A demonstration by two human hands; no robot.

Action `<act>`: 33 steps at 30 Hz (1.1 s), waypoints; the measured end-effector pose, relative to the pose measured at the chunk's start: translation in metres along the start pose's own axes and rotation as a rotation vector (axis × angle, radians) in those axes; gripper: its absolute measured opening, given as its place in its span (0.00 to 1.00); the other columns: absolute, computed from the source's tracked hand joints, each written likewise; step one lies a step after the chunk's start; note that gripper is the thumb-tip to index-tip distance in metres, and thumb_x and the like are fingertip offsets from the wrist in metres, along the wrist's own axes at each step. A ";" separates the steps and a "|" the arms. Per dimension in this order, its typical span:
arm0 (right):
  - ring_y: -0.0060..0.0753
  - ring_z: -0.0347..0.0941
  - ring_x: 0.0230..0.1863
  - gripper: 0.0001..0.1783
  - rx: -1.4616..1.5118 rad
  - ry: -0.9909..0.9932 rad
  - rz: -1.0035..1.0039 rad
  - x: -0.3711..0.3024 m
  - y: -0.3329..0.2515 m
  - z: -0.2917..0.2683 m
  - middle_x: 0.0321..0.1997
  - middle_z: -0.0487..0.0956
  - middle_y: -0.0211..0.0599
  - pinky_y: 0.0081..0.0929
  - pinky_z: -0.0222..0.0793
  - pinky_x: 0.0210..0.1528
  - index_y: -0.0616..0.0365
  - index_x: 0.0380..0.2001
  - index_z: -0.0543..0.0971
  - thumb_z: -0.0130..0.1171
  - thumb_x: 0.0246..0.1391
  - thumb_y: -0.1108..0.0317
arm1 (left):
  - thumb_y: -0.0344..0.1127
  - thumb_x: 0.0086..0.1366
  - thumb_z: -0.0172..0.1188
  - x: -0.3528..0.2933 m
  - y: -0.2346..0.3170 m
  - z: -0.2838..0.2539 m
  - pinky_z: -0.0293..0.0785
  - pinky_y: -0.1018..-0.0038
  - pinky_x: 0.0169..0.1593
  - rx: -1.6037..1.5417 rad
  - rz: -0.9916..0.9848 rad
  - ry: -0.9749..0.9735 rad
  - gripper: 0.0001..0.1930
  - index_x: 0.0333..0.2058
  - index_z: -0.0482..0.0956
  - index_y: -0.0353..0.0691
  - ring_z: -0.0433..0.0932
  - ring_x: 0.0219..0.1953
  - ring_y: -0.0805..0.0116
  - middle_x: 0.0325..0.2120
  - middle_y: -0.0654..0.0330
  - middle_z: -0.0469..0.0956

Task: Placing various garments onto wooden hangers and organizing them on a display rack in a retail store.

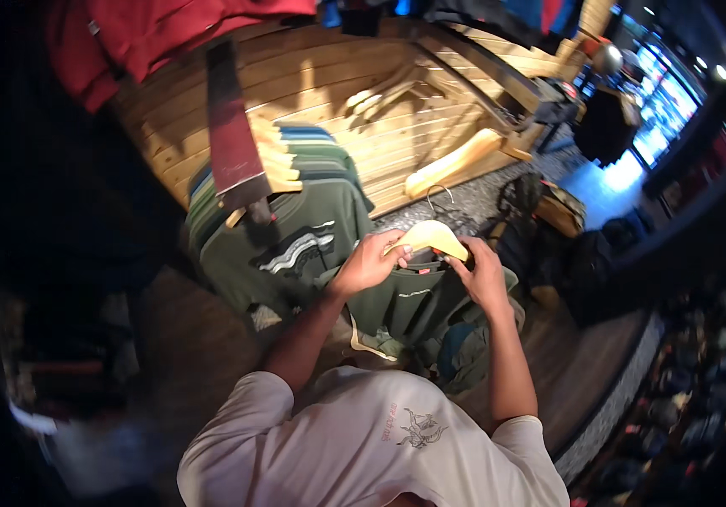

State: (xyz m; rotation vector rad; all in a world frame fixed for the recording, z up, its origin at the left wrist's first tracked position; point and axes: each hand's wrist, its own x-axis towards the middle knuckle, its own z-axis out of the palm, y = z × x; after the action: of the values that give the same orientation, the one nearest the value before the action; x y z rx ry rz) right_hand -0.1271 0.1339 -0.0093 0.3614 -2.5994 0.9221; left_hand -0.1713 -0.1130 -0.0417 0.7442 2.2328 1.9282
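Observation:
A pale wooden hanger [432,236] with a metal hook is between my two hands. My left hand [369,264] is closed round its left end, and the fingers of my right hand [481,272] pinch its right end, close to the neckline. Below it hangs a dark green shirt [405,302] with a small reddish label at the collar. The hanger's lower part is hidden by the cloth. To the left, another dark green shirt [312,221] with a pale printed graphic hangs at the front of a row of shirts on wooden hangers [274,158].
A dark reddish rail arm [232,127] juts out above the row of shirts. Behind stands a slatted wooden wall [320,93], with loose wooden hangers [392,93] on it. Red garments [160,38] hang at the upper left. Dark bags [549,203] sit to the right. Another hanger [369,345] lies low, near my body.

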 end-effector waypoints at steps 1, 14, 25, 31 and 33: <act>0.54 0.78 0.45 0.20 -0.055 -0.044 -0.055 0.007 0.017 0.002 0.43 0.82 0.47 0.39 0.73 0.48 0.62 0.46 0.80 0.70 0.53 0.64 | 0.30 0.72 0.54 -0.002 -0.006 -0.004 0.78 0.72 0.40 -0.023 -0.018 0.027 0.10 0.43 0.77 0.28 0.83 0.32 0.70 0.28 0.55 0.83; 0.59 0.77 0.36 0.27 0.155 -0.193 -0.056 0.074 -0.083 0.034 0.37 0.79 0.53 0.47 0.73 0.40 0.66 0.40 0.75 0.57 0.64 0.46 | 0.34 0.67 0.60 -0.061 -0.005 0.026 0.74 0.58 0.35 0.772 0.085 0.608 0.08 0.38 0.80 0.35 0.80 0.32 0.43 0.28 0.47 0.79; 0.71 0.78 0.38 0.26 -0.007 -0.084 -0.033 0.091 -0.137 0.050 0.38 0.80 0.67 0.56 0.73 0.42 0.71 0.40 0.72 0.52 0.65 0.51 | 0.33 0.68 0.58 -0.070 0.046 0.010 0.73 0.51 0.32 0.881 -0.052 0.722 0.07 0.38 0.77 0.36 0.78 0.31 0.38 0.29 0.45 0.79; 0.71 0.77 0.39 0.22 0.129 0.008 -0.128 0.106 -0.136 0.083 0.38 0.79 0.67 0.56 0.72 0.46 0.71 0.47 0.67 0.52 0.63 0.60 | 0.32 0.68 0.58 -0.069 0.039 -0.017 0.72 0.51 0.32 0.823 0.048 0.666 0.08 0.38 0.76 0.33 0.77 0.31 0.36 0.27 0.42 0.77; 0.67 0.78 0.44 0.25 0.151 -0.098 -0.255 0.106 -0.129 0.080 0.41 0.80 0.61 0.50 0.72 0.51 0.71 0.58 0.64 0.50 0.63 0.64 | 0.33 0.68 0.58 -0.074 0.033 -0.042 0.72 0.53 0.32 0.714 0.101 0.561 0.08 0.39 0.77 0.32 0.77 0.31 0.36 0.26 0.42 0.78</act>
State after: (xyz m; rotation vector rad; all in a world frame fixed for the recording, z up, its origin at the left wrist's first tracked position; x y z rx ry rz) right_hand -0.1974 -0.0277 0.0480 0.7766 -2.4982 1.0337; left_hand -0.1124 -0.1795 -0.0199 0.3854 3.3583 1.4700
